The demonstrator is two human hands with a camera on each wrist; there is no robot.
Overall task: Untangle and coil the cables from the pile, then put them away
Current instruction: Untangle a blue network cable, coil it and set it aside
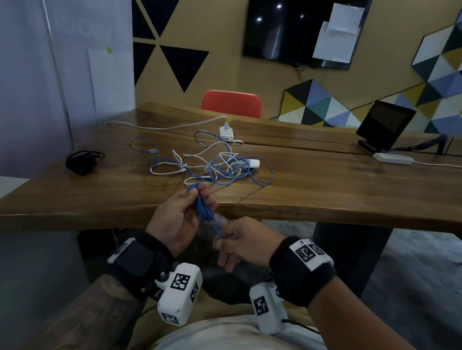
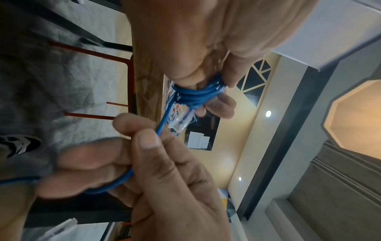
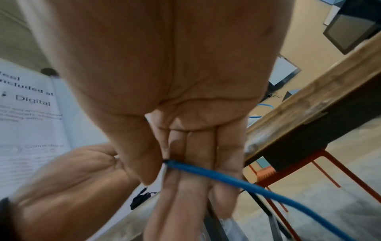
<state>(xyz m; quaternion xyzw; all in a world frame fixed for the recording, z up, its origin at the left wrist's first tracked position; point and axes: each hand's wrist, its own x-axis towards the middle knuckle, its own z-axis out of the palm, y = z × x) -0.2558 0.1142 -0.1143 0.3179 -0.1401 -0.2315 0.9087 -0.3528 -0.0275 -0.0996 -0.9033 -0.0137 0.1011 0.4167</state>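
one blue cable (image 1: 224,174), one coiled black cable (image 1: 83,161)

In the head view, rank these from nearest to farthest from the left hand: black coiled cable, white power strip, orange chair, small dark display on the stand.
From the left hand:
1. Black coiled cable, on the table's left end.
2. White power strip, mid-table, beyond the tangled pile.
3. Orange chair, behind the table's far edge.
4. Small dark display, far right on the table.

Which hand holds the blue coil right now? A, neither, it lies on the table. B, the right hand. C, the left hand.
C: the left hand grips the blue coil, while the right hand pinches the loose strand leading off it.
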